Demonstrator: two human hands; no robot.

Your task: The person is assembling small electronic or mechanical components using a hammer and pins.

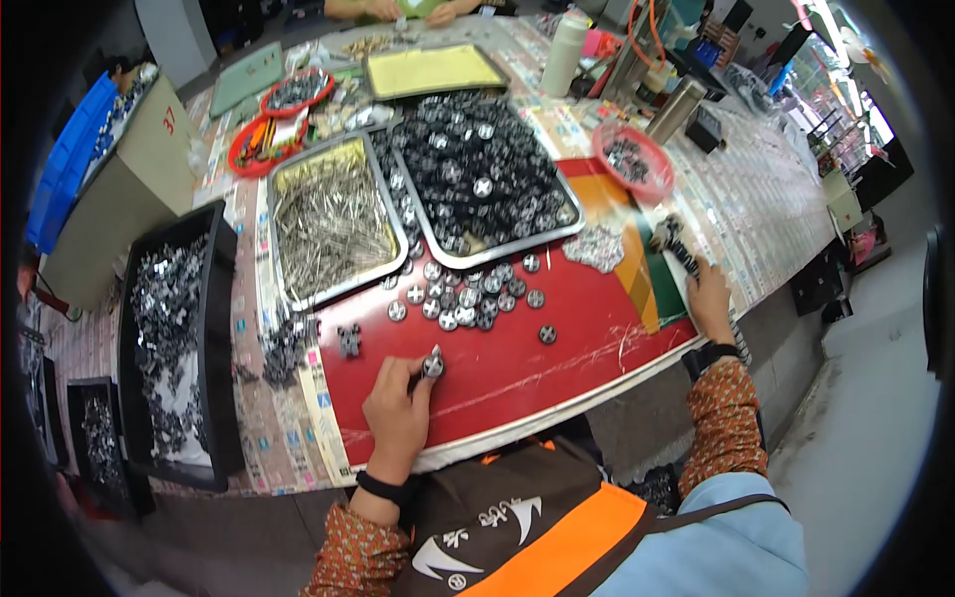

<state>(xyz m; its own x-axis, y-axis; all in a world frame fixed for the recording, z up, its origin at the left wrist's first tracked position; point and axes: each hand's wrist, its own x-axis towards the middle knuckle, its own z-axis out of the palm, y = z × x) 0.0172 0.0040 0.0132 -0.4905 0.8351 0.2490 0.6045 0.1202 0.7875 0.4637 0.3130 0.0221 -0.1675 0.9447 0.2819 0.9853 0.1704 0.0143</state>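
My left hand [396,410] is closed in a pinch over the red board [517,388]. Between its thumb and fingers is a small round black part [433,365] with a silver cross on its face. Farther right, my right hand [709,300] reaches past the board's right side. Its fingers are bent at the near end of a dark ribbed row of pieces [678,247]; what they grip there is too small to make out. Several loose discs [466,298] of the same kind lie scattered beyond my left hand. A dark clustered part [349,340] rests at the board's left.
Beyond the board stand a tray of black discs [572,221] and a tray of thin metal pins [393,261]. A black bin [227,398] holds dark clips at the left. A red bowl [657,189], a metal flask [676,109] and a white bottle [567,55] stand farther off.
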